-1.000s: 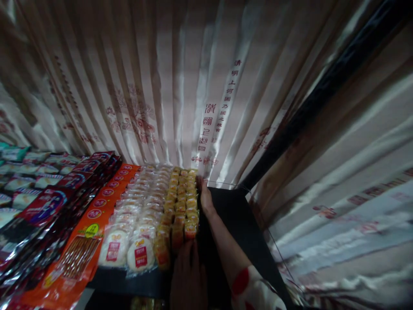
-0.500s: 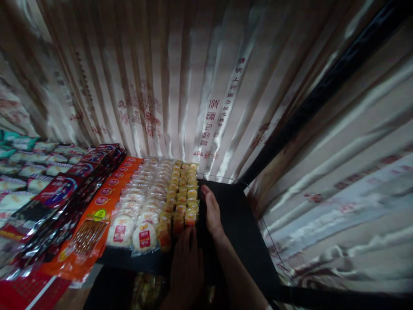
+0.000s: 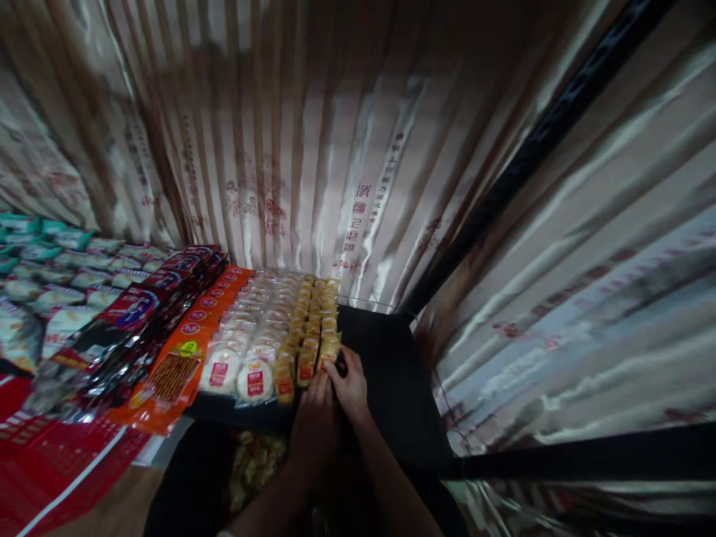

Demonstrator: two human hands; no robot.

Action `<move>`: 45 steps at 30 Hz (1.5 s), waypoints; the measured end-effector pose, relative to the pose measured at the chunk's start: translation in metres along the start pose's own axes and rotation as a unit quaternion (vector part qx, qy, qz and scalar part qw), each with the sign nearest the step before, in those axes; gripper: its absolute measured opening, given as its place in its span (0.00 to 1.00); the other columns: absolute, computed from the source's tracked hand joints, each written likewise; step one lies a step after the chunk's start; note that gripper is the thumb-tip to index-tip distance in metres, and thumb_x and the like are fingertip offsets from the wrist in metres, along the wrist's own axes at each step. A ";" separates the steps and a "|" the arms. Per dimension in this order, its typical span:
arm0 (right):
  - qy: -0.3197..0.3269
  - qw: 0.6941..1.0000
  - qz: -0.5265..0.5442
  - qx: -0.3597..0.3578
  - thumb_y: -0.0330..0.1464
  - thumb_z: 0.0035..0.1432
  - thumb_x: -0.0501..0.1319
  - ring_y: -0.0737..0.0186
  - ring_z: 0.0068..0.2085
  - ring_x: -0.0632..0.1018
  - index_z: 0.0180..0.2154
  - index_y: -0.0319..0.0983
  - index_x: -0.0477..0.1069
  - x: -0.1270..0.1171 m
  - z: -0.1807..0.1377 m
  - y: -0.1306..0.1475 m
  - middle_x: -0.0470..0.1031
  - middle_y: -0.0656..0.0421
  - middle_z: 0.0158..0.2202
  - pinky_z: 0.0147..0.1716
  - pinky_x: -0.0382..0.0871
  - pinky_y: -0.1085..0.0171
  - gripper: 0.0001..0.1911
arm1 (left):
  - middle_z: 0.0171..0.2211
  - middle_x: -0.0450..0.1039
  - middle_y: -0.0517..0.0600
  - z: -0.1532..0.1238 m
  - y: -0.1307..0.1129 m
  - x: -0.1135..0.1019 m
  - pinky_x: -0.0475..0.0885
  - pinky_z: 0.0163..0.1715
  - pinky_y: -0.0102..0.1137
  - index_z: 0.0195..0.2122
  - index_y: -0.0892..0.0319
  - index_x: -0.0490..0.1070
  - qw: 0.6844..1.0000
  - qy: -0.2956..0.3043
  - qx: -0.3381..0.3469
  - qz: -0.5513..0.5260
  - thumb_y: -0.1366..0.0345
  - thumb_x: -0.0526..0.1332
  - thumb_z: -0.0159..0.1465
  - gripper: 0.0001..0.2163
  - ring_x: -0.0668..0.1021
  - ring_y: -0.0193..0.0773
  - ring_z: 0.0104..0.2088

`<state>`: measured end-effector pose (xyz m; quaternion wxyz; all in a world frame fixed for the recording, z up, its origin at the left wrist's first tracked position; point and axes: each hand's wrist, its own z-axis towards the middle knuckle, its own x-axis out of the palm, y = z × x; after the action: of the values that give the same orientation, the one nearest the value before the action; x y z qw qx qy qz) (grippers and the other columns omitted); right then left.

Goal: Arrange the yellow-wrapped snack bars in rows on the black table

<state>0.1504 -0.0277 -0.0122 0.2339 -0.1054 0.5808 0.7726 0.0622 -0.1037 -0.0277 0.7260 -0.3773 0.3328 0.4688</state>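
Rows of small yellow-wrapped snacks (image 3: 313, 317) stand packed together on a black tabletop (image 3: 383, 373). At the front of their rightmost row, my right hand (image 3: 351, 382) is closed, its thumb and bent fingers around the corner of the front snack. My left hand (image 3: 318, 406) presses up against the same front end from the near side, fingers together and tips on the wrapper. Its thumb is hidden. Left of the yellow rows lie two rows of round white crackers in clear wrappers (image 3: 256, 379).
Farther left are orange bags of brown sticks (image 3: 173, 377), dark red packets (image 3: 131, 309) and white-and-green bags (image 3: 72, 239). A red basket (image 3: 61, 455) sits low at left. More yellow packets (image 3: 254, 459) lie below the table edge. Curtains (image 3: 324, 149) and a black pole (image 3: 492, 201) stand behind.
My right hand has come from flat along the row's right side to its front corner, fingers now bent. My left hand has moved slightly up against the front packets. The view has shifted.
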 end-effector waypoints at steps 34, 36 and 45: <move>-0.005 1.000 0.017 -0.001 0.42 0.51 0.59 0.60 0.38 0.75 0.47 0.42 0.69 -0.002 -0.003 0.010 0.71 0.55 0.40 0.37 0.72 0.62 0.21 | 0.61 0.54 0.66 -0.004 0.010 -0.004 0.64 0.56 0.43 0.61 0.74 0.48 0.997 -0.061 -0.040 0.002 0.78 0.46 0.60 0.26 0.51 0.49 0.63; -0.002 1.000 0.015 -0.004 0.42 0.52 0.59 0.60 0.39 0.75 0.47 0.42 0.69 -0.001 -0.003 0.010 0.71 0.55 0.41 0.38 0.72 0.62 0.21 | 0.61 0.53 0.66 -0.002 0.011 -0.003 0.63 0.57 0.44 0.63 0.73 0.42 0.997 -0.062 -0.042 0.000 0.78 0.45 0.60 0.28 0.51 0.49 0.63; 0.009 1.000 -0.013 -0.008 0.42 0.54 0.58 0.61 0.40 0.75 0.49 0.41 0.67 0.000 -0.003 0.009 0.71 0.55 0.43 0.38 0.72 0.63 0.21 | 0.63 0.49 0.65 0.003 0.009 -0.009 0.61 0.57 0.51 0.64 0.69 0.39 0.999 -0.024 -0.021 0.003 0.78 0.47 0.59 0.31 0.52 0.51 0.63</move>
<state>0.1457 -0.0325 -0.0056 0.2378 -0.1221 0.5750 0.7733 0.0508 -0.1028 -0.0210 0.7245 -0.3802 0.3061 0.4866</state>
